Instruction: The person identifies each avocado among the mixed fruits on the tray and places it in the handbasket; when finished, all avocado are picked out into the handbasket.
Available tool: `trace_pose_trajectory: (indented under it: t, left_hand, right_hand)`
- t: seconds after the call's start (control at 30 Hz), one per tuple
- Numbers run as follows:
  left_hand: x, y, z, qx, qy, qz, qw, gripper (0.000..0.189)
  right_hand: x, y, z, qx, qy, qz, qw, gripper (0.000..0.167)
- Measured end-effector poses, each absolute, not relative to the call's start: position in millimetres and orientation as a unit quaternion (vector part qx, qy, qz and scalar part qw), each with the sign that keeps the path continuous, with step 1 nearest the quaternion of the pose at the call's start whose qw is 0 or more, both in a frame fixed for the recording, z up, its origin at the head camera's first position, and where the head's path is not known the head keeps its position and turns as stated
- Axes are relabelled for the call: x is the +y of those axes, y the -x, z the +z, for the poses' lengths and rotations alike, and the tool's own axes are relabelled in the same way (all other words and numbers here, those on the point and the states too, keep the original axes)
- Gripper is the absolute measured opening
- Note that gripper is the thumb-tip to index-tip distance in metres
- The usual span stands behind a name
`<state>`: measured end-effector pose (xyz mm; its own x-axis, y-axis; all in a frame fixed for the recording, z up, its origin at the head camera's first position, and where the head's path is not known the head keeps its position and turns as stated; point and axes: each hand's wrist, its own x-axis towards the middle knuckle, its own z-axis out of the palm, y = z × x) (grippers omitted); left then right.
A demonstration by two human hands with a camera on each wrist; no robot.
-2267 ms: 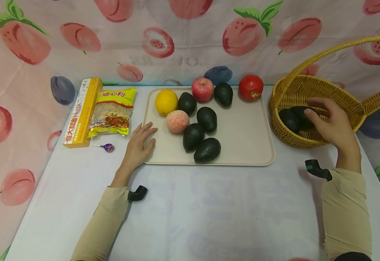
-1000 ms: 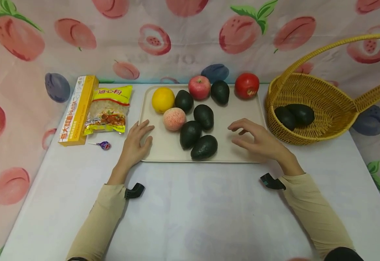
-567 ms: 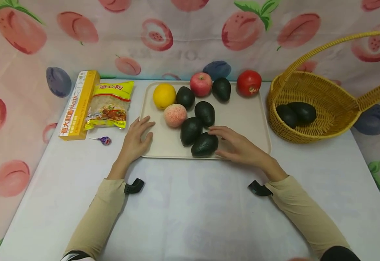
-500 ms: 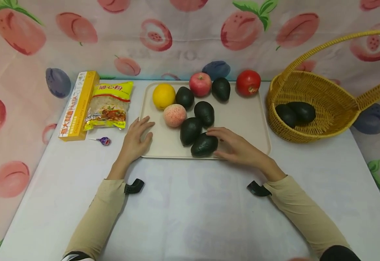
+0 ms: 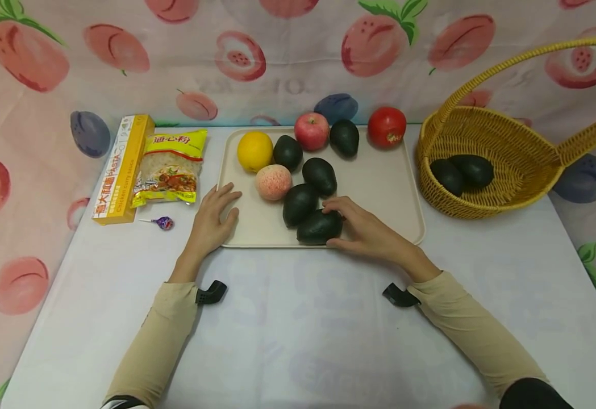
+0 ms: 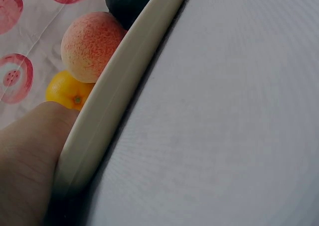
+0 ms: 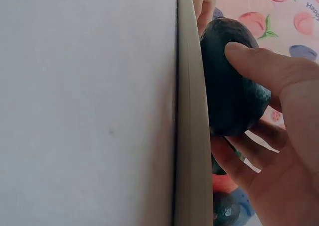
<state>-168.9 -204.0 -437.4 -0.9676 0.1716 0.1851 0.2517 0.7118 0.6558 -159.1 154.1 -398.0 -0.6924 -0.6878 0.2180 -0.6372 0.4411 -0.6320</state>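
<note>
My right hand [image 5: 371, 230] holds the front avocado [image 5: 320, 228] on the beige tray [image 5: 387, 199], thumb on the near side and fingers round its right end. In the right wrist view the thumb [image 7: 254, 61] presses that dark avocado [image 7: 229, 81], with fingers curling beneath it. My left hand [image 5: 213, 218] rests on the tray's left edge with fingers spread, holding nothing. More avocados lie on the tray, one [image 5: 300, 205] touching the held one. A peach [image 5: 274, 182], an orange [image 5: 254, 151], an apple [image 5: 311, 131] and a tomato [image 5: 387, 127] are there too.
At the right stands a wicker basket [image 5: 528, 187] with a tall handle and two avocados [image 5: 471, 170] inside. Left of the tray lie a pasta box [image 5: 124, 170], a yellow food packet [image 5: 171, 167] and a lollipop [image 5: 163, 222]. A fruit-print cloth hangs behind.
My right hand has left the basket, where two avocados now lie, and moved left to the tray's front avocado, closing round it and turning it slightly. The left hand stays at the edge.
</note>
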Motion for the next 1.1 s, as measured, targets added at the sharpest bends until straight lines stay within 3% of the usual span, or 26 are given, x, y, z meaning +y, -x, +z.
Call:
trace_pose_trajectory:
  t: [0.83, 1.1]
  left_hand:
    - [-204, 168, -436, -0.925, 0.115, -0.358, 0.051, 0.036]
    - [-205, 169, -437, -0.926, 0.113, -0.358, 0.049, 0.036]
  right_hand:
    - [186, 165, -371, 0.869, 0.347, -0.353, 0.024, 0.067]
    - [207, 169, -359, 0.860, 0.319, -0.391, 0.069, 0.072]
